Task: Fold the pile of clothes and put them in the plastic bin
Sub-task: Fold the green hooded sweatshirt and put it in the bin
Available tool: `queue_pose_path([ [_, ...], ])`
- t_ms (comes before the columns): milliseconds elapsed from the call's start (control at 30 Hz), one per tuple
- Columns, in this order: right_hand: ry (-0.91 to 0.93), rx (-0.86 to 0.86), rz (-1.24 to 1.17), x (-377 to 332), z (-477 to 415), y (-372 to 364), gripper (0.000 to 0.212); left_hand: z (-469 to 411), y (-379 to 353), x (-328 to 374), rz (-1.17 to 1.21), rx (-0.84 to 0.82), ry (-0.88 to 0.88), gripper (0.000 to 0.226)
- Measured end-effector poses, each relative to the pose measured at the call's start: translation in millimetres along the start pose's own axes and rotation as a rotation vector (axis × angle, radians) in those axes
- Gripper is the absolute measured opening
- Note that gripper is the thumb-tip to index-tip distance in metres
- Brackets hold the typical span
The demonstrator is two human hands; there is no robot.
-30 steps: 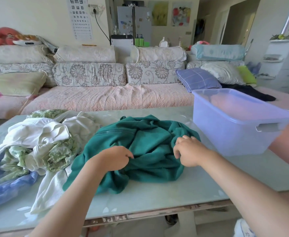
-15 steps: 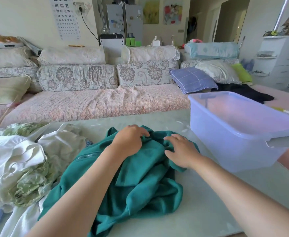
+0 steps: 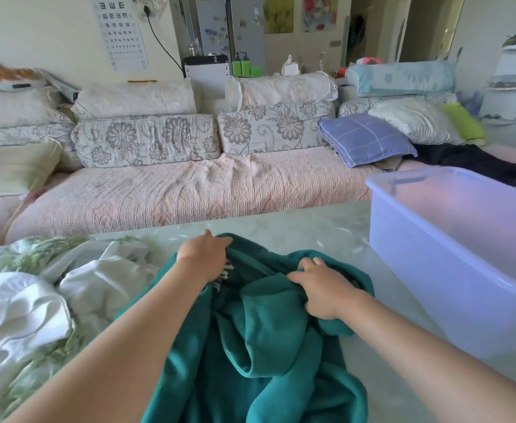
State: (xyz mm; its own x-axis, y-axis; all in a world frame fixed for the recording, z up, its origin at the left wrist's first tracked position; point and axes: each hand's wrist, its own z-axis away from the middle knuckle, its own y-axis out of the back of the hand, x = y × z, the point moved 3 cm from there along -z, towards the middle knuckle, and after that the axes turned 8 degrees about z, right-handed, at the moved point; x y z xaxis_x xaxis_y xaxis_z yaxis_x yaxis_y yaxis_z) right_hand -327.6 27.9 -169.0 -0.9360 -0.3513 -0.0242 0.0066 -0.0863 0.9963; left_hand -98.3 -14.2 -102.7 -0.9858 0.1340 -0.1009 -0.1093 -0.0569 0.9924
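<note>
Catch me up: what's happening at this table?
A person is working on a green garment on the table. The left hand grips its far edge and the right hand grips a fold nearer the bin. The garment is bunched up, not yet folded. A pile of white and floral clothes lies unfolded on the left. No clothes show in the bin.

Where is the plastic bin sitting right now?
In the head view the plastic bin stands on the right side of the table, just right of the green garment gripped by the right hand, with the sofa behind.
</note>
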Motion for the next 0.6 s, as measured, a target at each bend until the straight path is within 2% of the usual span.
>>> queue_pose_path([
  [67,0.08,0.109,0.108,-13.2,-10.5,12.5,0.047,5.6,12.9,-31.2,-0.031,0.036,0.107,0.068],
  [233,0.187,0.468,0.403,-43.0,-44.0,62.5,0.052,29.4,30.8,-106.8,-0.012,0.144,0.437,0.066],
  [300,0.122,0.428,0.573,-55.4,-56.8,70.6,0.054,40.4,27.7,-131.3,0.049,0.09,0.611,0.072],
  [367,0.053,0.316,0.594,-66.8,-65.1,67.7,0.063,53.3,22.0,-146.7,0.075,0.018,0.741,0.08],
  [400,0.051,0.304,0.5,-75.4,-63.5,66.5,0.065,57.1,19.0,-149.8,0.024,0.001,0.732,0.081],
  [433,0.079,0.313,0.355,-85.1,-60.1,64.5,0.065,58.3,16.4,-149.1,-0.056,0.008,0.65,0.078],
  [500,0.18,0.243,0.104,-105.9,-50.8,53.7,0.062,54.4,12.1,-137.4,-0.142,0.095,0.355,0.068],
  [567,0.261,0.059,-0.002,-123.8,-39.2,35.2,0.069,55.5,11.8,-114.2,0.014,0.154,0.063,0.053],
  [600,0.275,-0.014,0.033,-129.8,-33.5,25.4,0.077,58.1,11.5,-101.7,0.144,0.115,-0.036,0.047],
])
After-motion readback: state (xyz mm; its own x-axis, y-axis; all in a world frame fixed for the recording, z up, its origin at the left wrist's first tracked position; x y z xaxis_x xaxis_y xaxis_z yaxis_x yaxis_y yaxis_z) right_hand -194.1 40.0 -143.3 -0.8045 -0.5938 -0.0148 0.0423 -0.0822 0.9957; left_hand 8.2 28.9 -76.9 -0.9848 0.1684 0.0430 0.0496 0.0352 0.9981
